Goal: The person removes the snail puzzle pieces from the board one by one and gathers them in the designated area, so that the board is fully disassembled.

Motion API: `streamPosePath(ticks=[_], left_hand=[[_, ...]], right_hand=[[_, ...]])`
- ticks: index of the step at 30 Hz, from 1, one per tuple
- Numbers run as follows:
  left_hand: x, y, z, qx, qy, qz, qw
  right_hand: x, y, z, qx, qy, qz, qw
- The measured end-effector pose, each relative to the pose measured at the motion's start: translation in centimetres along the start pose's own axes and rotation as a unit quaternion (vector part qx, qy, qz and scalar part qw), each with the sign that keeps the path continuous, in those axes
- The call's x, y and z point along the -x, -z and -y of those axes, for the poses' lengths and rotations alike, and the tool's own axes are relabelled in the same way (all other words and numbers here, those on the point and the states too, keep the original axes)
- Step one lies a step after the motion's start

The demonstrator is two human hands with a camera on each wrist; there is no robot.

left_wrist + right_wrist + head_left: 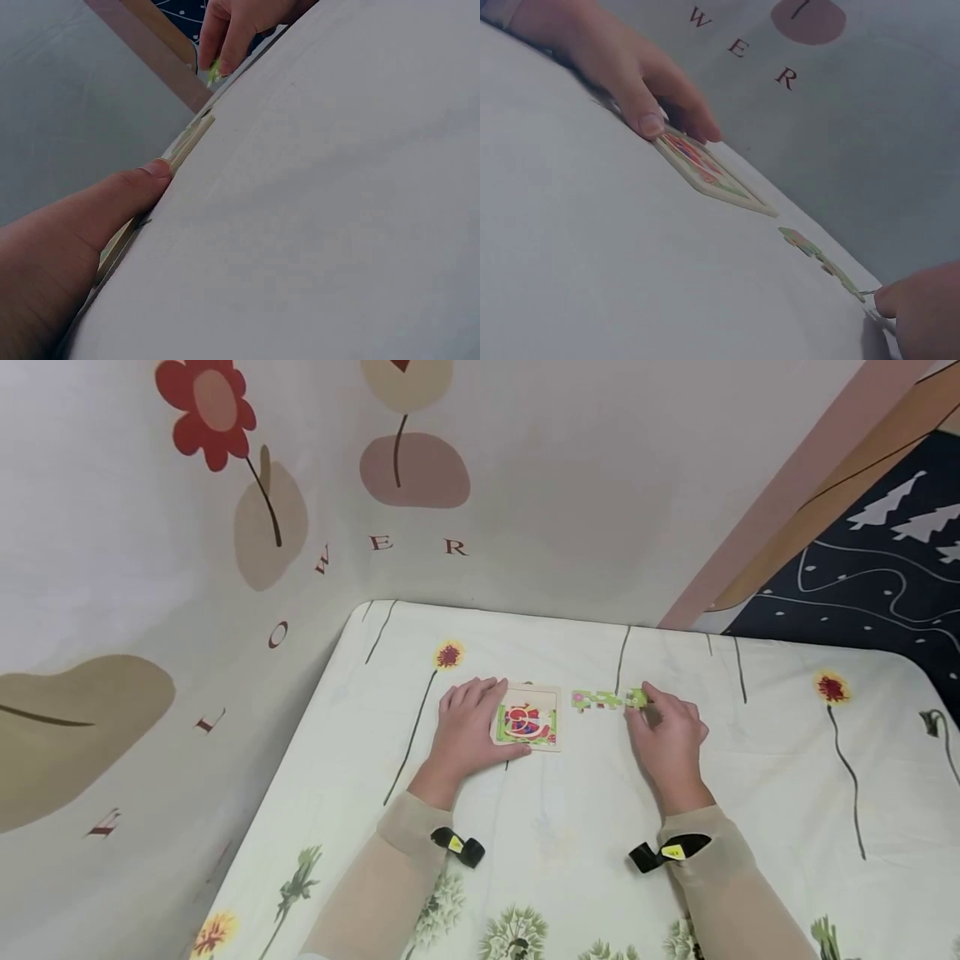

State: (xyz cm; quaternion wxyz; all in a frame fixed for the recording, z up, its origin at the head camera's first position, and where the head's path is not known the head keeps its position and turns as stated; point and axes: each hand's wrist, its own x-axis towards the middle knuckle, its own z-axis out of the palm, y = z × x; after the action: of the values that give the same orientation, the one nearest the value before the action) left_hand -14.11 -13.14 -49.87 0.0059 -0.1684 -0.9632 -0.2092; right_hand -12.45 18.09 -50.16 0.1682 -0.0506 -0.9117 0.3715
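A small square wooden jigsaw puzzle board (559, 727) with a pale rim lies on the table; red, blue and green picture pieces fill its lower part, and bare wood shows along its top. My left hand (468, 722) grips the board from the left, thumb along the near edge and fingers at the far edge. Right of the board lies a short row of green puzzle pieces (597, 700), one with a pink flower. At that row's right end my right hand (670, 735) pinches a green puzzle piece (215, 71) between thumb and fingers.
A white cloth with printed flowers covers the table (765, 760). Behind and to the left hangs a pale curtain (570, 510) with flower prints and letters. Dark fabric with white trees (885, 568) is at the back right. Each sleeve carries a black wrist strap (686, 847).
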Motion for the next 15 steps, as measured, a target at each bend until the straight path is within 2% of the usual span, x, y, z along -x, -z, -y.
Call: streamPosePath(ticks=[3, 8, 15], left_hand=[[-0.01, -0.03, 0.03, -0.001, 0.000, -0.001, 1.0000], [-0.01, -0.03, -0.02, -0.003, 0.002, -0.001, 1.0000], [-0.02, 0.15, -0.12, 0.000, 0.002, 0.000, 1.0000]], right_hand=[[0.03, 0.26, -0.07, 0.013, -0.014, 0.014, 1.000], [-0.07, 0.33, -0.11, 0.032, -0.014, 0.037, 0.999], [-0.19, 0.32, -0.06, 0.045, -0.019, 0.050, 0.998]])
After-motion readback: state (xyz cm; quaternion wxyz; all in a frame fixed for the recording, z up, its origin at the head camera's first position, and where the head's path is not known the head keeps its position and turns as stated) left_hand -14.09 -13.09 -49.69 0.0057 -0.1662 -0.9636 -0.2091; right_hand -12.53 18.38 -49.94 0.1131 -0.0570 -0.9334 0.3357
